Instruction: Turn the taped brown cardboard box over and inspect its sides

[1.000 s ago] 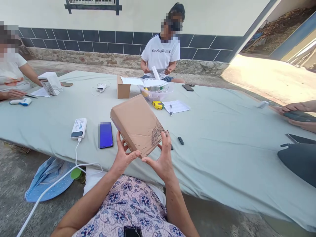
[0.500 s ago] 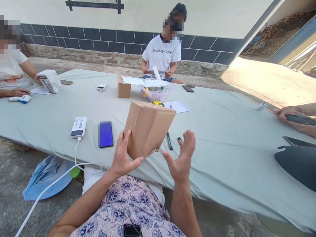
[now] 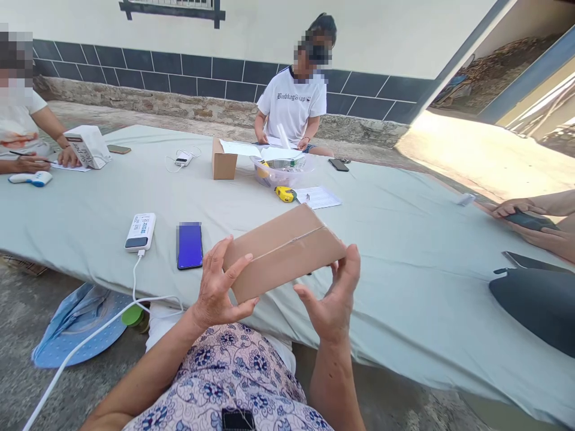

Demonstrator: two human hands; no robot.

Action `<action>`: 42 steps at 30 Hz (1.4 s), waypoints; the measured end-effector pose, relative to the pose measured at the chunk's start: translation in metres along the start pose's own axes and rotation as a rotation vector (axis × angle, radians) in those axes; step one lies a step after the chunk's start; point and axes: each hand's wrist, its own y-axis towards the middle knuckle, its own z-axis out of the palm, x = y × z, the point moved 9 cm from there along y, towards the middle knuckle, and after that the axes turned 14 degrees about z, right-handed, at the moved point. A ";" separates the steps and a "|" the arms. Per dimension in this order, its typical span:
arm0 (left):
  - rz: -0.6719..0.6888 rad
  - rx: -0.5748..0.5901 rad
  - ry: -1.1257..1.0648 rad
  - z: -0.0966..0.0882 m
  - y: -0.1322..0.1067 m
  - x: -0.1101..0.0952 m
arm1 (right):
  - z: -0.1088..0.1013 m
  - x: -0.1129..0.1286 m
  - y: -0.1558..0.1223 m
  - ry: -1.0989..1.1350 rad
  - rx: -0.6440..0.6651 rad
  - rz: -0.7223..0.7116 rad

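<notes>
A brown cardboard box [image 3: 283, 248] is held between both my hands above the near edge of the cloth-covered table [image 3: 395, 239]. Its long side lies roughly level and a taped seam faces me. My left hand [image 3: 218, 287] grips the box's left end, fingers wrapped on its front and thumb under the lower corner. At the right end, my right hand [image 3: 335, 299] has its fingers curled around the edge. A blue-screened phone [image 3: 189, 245] lies on the cloth just left of my left hand.
A white power bank [image 3: 140, 231] with a cable lies by the phone. Mid-table are a small cardboard box [image 3: 223, 160], a clear bowl [image 3: 281, 169], a yellow tape measure [image 3: 284, 193] and papers. Three other people sit around the table. A black object [image 3: 534, 305] lies at right.
The box has been turned from flat to upright and now onto its long side. My right hand let go half a second ago and now grips the right end again.
</notes>
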 end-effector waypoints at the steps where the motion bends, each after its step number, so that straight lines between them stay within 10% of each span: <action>1: -0.001 -0.016 0.007 -0.003 0.000 0.000 | 0.002 -0.002 -0.001 -0.005 0.011 0.016; 18: 0.077 -0.145 0.194 -0.036 0.015 -0.032 | 0.068 -0.049 -0.012 0.358 0.406 0.371; 27: -0.075 -0.112 0.035 -0.030 0.010 0.000 | 0.035 -0.065 -0.006 0.453 0.029 0.630; 42: -0.498 0.115 -0.252 0.017 -0.026 0.039 | -0.008 -0.033 -0.004 0.380 -0.216 0.450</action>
